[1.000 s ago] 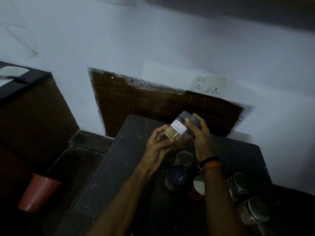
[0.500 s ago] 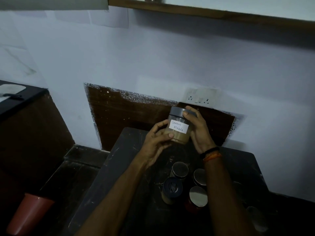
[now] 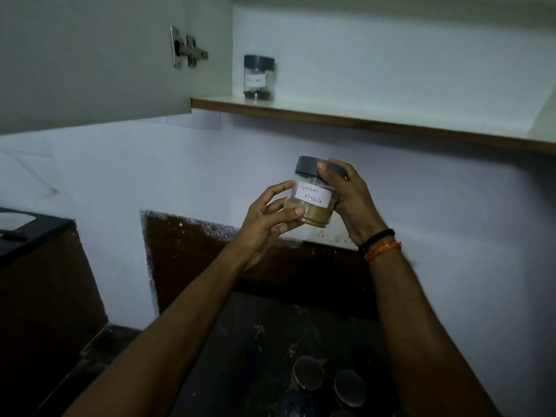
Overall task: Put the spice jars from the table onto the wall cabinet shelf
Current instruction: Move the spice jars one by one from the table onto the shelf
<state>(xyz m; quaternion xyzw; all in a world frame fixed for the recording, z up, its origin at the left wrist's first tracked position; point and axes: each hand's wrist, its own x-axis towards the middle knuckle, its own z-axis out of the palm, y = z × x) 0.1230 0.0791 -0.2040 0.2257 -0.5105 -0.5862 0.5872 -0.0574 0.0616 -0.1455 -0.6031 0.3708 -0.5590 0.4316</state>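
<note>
Garam masala jar (image 3: 313, 195) sits nearly upright, dark lid up and tipped slightly left, as I view it gripped by the left hand (image 3: 266, 219) at its base and right hand (image 3: 349, 195) near the lid. Above-left, another jar (image 3: 258, 77) stands on the cabinet shelf (image 3: 361, 114).

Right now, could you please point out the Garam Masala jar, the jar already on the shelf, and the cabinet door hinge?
Garam Masala jar (image 3: 313, 195), head view, on its white handwritten label.
Jar on the shelf (image 3: 258, 78), head view, on its clear body.
Cabinet door hinge (image 3: 187, 49), head view, on the metal arm.
</note>
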